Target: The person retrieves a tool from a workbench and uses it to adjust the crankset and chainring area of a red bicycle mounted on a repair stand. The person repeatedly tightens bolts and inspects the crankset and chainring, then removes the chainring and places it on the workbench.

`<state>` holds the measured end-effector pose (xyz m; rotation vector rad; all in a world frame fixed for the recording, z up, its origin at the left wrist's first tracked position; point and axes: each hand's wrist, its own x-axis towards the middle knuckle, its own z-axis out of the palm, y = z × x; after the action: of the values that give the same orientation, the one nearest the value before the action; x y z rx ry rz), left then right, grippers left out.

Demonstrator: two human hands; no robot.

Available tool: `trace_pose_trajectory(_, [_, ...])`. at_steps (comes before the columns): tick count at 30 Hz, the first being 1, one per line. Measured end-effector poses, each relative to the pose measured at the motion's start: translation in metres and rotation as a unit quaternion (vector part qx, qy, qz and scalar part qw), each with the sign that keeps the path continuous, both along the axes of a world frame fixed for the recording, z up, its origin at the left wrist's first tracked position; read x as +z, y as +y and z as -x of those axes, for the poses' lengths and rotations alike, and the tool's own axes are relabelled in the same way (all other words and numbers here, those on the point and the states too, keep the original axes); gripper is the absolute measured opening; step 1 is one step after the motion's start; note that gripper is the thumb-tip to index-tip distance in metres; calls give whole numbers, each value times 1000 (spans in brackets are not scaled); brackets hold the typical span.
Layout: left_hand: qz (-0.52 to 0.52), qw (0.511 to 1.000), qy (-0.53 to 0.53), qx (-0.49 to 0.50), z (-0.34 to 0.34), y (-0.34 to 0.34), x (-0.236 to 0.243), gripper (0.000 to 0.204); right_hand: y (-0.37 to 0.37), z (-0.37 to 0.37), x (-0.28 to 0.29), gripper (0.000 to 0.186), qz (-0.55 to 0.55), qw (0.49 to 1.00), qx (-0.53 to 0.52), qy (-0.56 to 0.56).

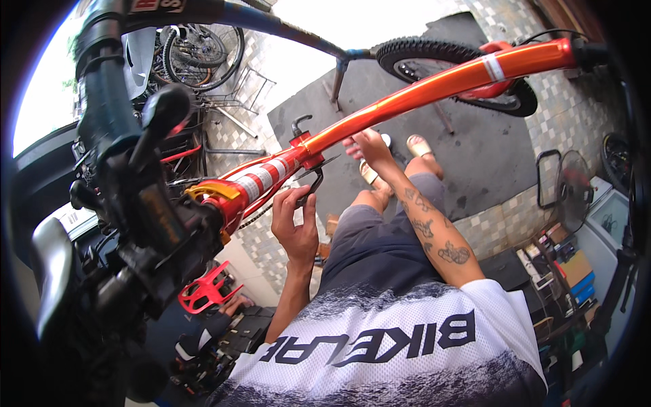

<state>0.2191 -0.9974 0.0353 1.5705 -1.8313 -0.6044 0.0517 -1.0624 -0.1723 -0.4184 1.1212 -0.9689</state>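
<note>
An orange folding-bike frame [434, 85] stretches across the view, with a white-and-red striped section and a red hinge [310, 154] near its middle. My left hand [296, 227] is below that hinge, thumb and fingers pinched on a black curved lever [312, 186]. A second black hooked piece [300, 125] stands up on the hinge's far side. My right hand [367, 148] is just beneath the orange tube, to the right of the hinge; its fingers are loosely curled and apart, with nothing visible in them. Close to the camera on the left, black handlebar parts [146, 176] look large and blurred.
A bike with a knobby tyre [434, 54] stands on the dark mat [298, 115]. More bikes [196, 57] and a metal rack [247, 91] are at far left. Lower left has a red plastic stool [205, 290] and part of another person [234, 305]. A fan [573, 190] stands right.
</note>
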Motion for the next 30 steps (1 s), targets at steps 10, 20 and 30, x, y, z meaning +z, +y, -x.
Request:
trace_pose_trajectory(10, [-325, 901, 203, 203, 14, -11, 25, 17, -95, -70, -1, 56, -59, 941, -128, -309])
trace_pose_trajectory(20, [-575, 733, 231, 282, 24, -54, 58, 39, -113, -106, 6, 34, -46, 888, -165, -427])
trace_pose_trajectory(30, [-677, 605, 309, 284, 15, -85, 48, 33, -113, -85, -8, 29, -75, 924, -97, -362])
